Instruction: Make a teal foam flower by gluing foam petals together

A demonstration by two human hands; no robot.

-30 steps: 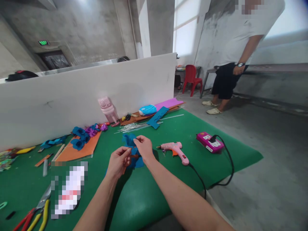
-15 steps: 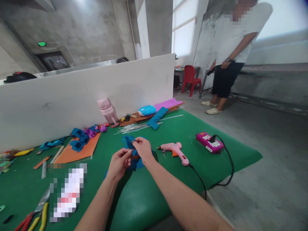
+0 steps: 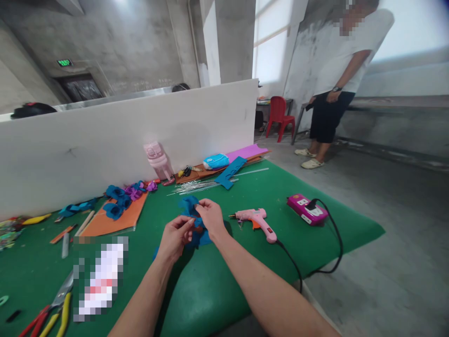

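Note:
Between my hands is a blue flower (image 3: 188, 203) of felt-like or paper-like sheet, above the green table. My left hand (image 3: 177, 236) pinches its near side with thumb and index finger. From the right, my right hand (image 3: 211, 218) grips the petals, its fingers closed and partly hiding them. More blue sheet (image 3: 203, 238) lies under my hands, mostly covered by them. Just right of my right hand rests a pink glue gun (image 3: 254, 217), nozzle pointing left. Finished-looking blue flowers (image 3: 115, 210) and purple ones (image 3: 133, 192) sit farther left on an orange sheet (image 3: 112, 225).
A purple power strip (image 3: 307, 209) with a black cord stands at the right. Scissors (image 3: 63, 295) with red and yellow handles lie front left. Along the white partition (image 3: 87, 154) are a pink bottle (image 3: 159, 161), thin wires (image 3: 196, 186) and a blue scalloped strip (image 3: 229, 174). A person (image 3: 336, 93) stands beyond.
The whole view has shifted slightly. Both hands keep their pinch on the blue flower, with only a small shift of the fingers. The standing person's arm has moved a little.

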